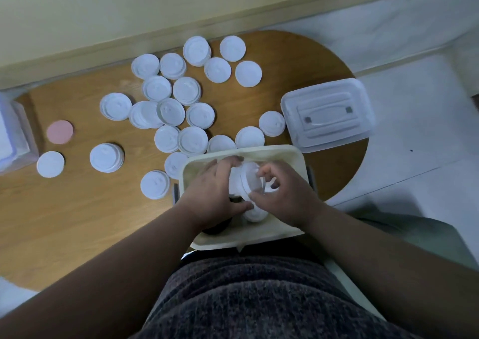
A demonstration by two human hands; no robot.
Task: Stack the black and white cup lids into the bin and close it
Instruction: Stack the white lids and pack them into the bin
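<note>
A cream bin (285,154) stands open at the table's near edge. Both hands are inside it, holding a stack of white lids (245,181) lying on its side. My left hand (212,190) grips the stack's left end; my right hand (282,196) grips its right end with curled fingers. Something black (215,228), likely black lids, shows low in the bin under my left wrist. Several loose white lids (186,91) lie scattered over the wooden table (77,209) beyond the bin. The bin's clear lid (328,113) rests at the table's right edge.
A pink disc (60,132) lies at the left. A clear plastic container (13,136) sits at the far left edge. A beige ledge (129,14) runs along the table's far side. White floor tiles (414,157) lie to the right.
</note>
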